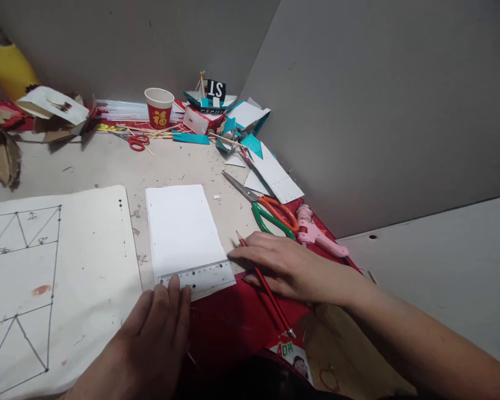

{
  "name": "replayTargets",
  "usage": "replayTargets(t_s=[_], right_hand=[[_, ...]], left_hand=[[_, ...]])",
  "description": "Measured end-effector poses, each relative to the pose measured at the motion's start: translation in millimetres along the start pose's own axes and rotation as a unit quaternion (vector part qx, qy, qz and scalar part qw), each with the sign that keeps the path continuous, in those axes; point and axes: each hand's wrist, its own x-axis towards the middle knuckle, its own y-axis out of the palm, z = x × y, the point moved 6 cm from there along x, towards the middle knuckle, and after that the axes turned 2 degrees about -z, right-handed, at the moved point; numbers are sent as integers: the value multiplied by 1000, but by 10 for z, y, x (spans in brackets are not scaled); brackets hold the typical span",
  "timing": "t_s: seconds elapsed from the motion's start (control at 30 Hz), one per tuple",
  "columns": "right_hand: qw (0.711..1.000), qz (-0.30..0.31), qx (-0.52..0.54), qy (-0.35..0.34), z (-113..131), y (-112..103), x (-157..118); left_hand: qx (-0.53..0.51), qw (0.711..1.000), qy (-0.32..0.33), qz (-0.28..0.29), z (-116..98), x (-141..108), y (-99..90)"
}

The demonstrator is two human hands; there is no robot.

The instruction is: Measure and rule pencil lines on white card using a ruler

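A clear ruler lies across the lower part of a white paper sheet at the table's front edge. My left hand presses its fingertips on the ruler's left end, its fingers close together. My right hand is at the right end of the ruler, fingertips near the paper's right edge. A red pencil is held in the right hand, its tip pointing up and left, its other end hanging over the red cloth.
A large sheet with drawn lines lies left. Scissors, a pink glue gun and white card pieces are right. Behind stand a red paper cup, red-handled scissors, sticks, cardboard pieces and a yellow bottle.
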Motion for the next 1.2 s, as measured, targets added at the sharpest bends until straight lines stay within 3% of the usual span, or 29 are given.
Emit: replayTargets(t_s=[0.6, 0.8, 1.2], right_hand=[[1000, -16, -5, -4, 0, 15, -5], [1000, -8, -6, -3, -19, 29, -6], [1000, -7, -16, -5, -3, 16, 0]], left_hand=[[-1, 998, -54, -17, -59, 29, -16], [22, 999, -5, -35, -71, 41, -97], [17, 1000, -3, -15, -47, 26, -78]])
